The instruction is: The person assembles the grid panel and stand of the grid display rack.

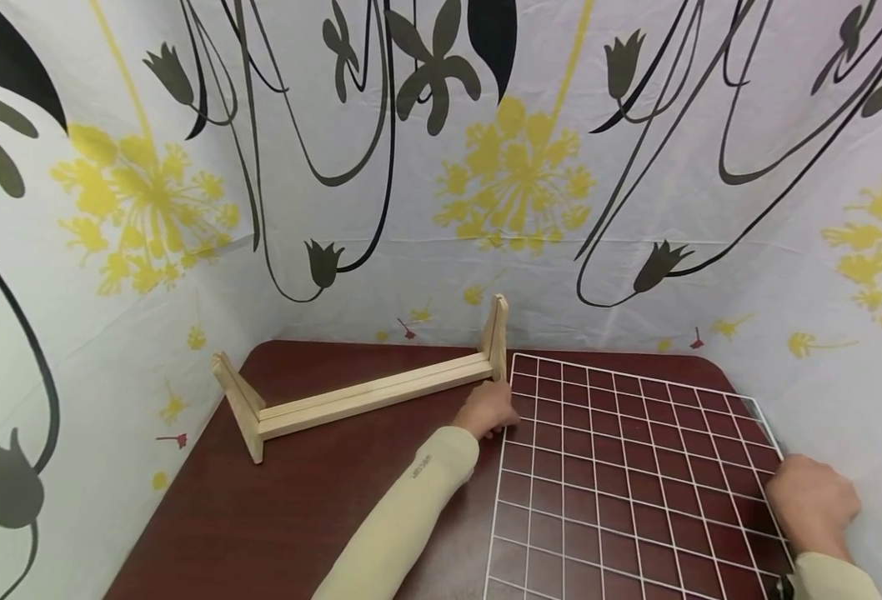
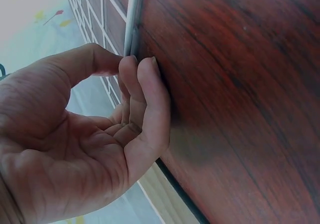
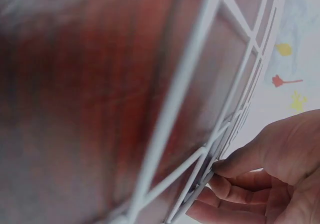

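Head view: a white wire grid [image 1: 593, 460] spans the right side of a dark red table [image 1: 276, 517], its near edge running out of the picture; whether it lies flat or is slightly raised is hard to tell. A person's left hand [image 1: 488, 407] pinches the grid's left rim between thumb and fingertips, while the right hand [image 1: 814, 500] pinches the opposite rim, nearer the camera. The hands are well apart, with the mesh between them. Both arms wear pale sleeves [image 1: 403, 508]. Just beyond the left hand, a light wooden stand [image 1: 373, 396], a long bar with an upright piece at each end, sits slantwise, its right end beside the grid's far left corner. Behind, a white cloth [image 1: 411, 208] printed with grey and yellow flowers surrounds the table.
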